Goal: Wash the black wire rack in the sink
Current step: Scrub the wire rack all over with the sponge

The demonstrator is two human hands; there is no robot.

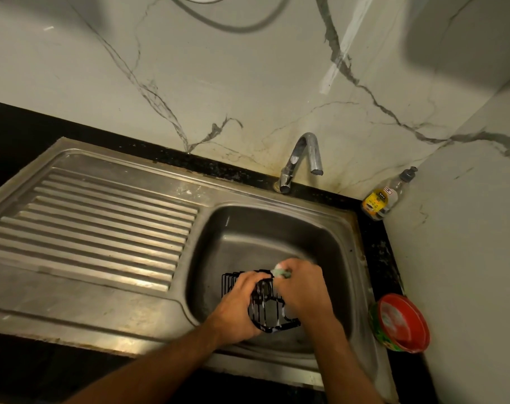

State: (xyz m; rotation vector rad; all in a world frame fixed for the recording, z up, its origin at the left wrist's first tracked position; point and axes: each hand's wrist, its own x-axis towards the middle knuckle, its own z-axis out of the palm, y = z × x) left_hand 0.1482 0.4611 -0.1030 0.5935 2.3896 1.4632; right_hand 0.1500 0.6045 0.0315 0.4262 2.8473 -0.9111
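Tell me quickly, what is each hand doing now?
Left hand: grips the black wire rack over the sink.
Right hand: holds a soapy scrubber against the rack.

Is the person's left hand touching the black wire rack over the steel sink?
Touching. The head view shows the left hand with its fingers curled around the black wire rack, gripping it above the steel sink.

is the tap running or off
Off, as far as shows: no stream falls from the tap spout into the sink.
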